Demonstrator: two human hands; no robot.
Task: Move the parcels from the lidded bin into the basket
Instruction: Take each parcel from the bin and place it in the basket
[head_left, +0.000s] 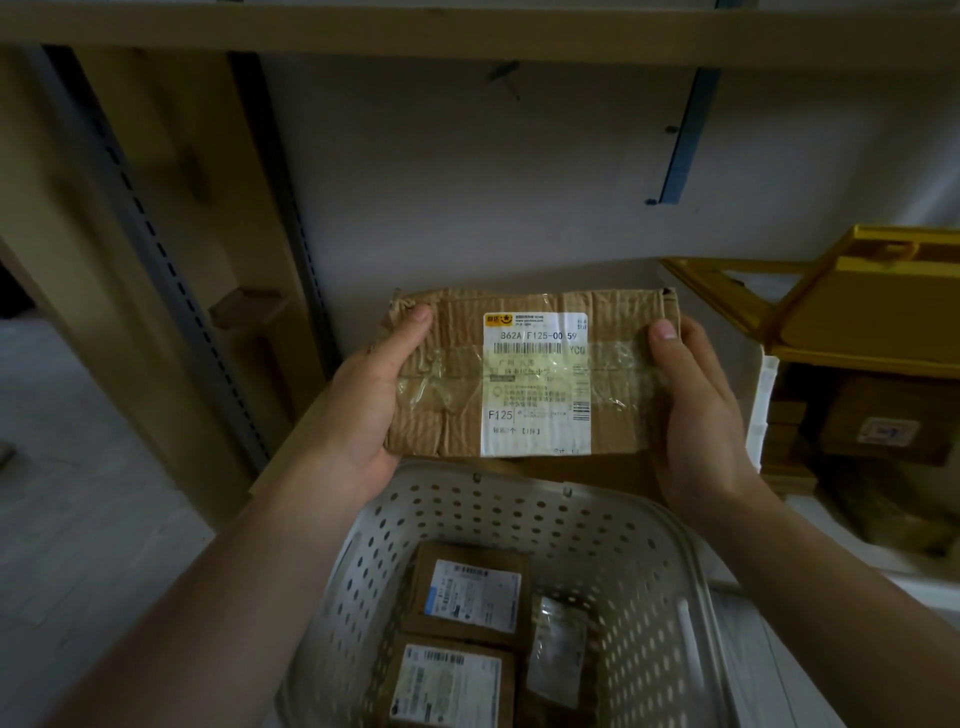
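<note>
A: Which step is this?

B: The carry. The left hand (363, 400) and right hand (696, 410) clamp a worn parcel (447, 379) by its two short ends, label up, in the air just past the basket's (597, 519) far rim.

A: And the bin (857, 332)?

B: To the right, yellow lid up, with more boxes inside.

A: Next?

B: Probably bringing the parcel nearer and lowering it. Three parcels already lie in the basket, so it may have to rest on them.

Dim room, pale wall (467, 171), wooden shelf (467, 31) overhead, grey floor (78, 493)
</note>
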